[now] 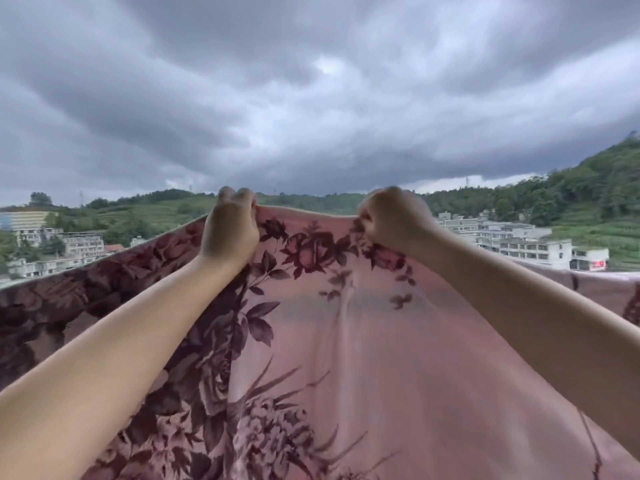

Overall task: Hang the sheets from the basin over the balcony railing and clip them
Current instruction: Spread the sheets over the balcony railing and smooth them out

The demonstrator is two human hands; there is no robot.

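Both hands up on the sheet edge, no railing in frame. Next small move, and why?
Probably lower the edge forward and down. Left hand and right hand each grip the top edge of the pink floral sheet, raised and spread; the railing is hidden and no clips show.

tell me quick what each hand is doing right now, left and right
Left hand: closed, gripping the top edge of the pink floral sheet.
Right hand: closed, gripping the same edge of the sheet further right.
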